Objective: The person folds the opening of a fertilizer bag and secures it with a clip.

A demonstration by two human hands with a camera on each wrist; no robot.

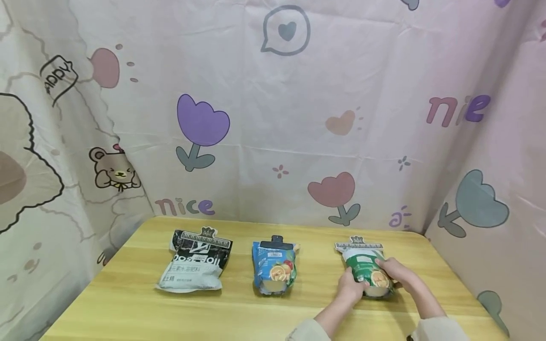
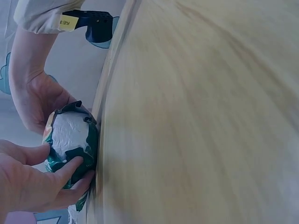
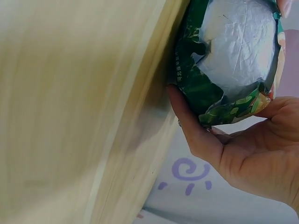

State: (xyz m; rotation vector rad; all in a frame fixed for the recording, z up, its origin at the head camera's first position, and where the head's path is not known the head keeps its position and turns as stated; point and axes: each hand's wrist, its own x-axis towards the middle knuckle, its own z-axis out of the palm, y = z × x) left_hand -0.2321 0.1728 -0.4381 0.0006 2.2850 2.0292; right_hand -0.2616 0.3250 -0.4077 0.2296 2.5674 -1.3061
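A green bag (image 1: 362, 264) with orange fruit printed on it lies on the right part of the table, a white piano-key clip (image 1: 359, 246) across its far end. My left hand (image 1: 350, 287) grips the bag's near left side, thumb on top. On the opposite side, my right hand (image 1: 395, 270) holds it between thumb and fingers. In the left wrist view, the bag's silvery end (image 2: 70, 134) faces the camera, and the left fingers (image 2: 70, 173) wrap its side. The right wrist view has the right fingers (image 3: 189, 123) along the bag's lower edge, close to the tabletop.
A blue bag (image 1: 273, 267) with a black clip (image 1: 276, 243) lies mid-table. To its left is a larger black-and-white bag (image 1: 192, 270) with a piano-key clip (image 1: 205, 237). Behind the wooden table (image 1: 247, 315) hangs a patterned cloth (image 1: 264, 104), which also covers both sides.
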